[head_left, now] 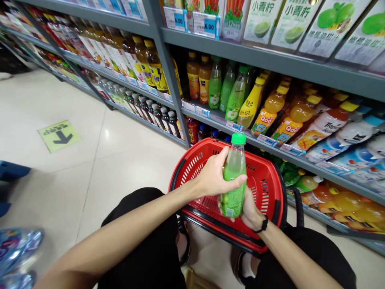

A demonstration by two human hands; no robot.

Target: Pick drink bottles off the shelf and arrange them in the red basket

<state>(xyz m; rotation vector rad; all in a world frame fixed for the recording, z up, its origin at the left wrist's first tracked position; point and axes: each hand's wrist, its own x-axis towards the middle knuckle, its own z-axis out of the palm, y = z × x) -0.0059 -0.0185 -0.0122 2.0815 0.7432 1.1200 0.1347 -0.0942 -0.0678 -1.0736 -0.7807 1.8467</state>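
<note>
green bottle (235, 176) over red basket (272, 180), left hand (213, 177) wrapped round it, right hand (250, 209) clasping base, partly hidden

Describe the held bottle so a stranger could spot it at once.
Find the red basket by the drink shelves. Over it, the left hand and right hand hold one bottle. It alone is off the shelf: pale green, green cap.

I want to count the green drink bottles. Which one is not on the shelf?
The green-capped bottle, gripped by the left hand and right hand over the red basket; the other green bottles stand on the middle shelf.
</note>
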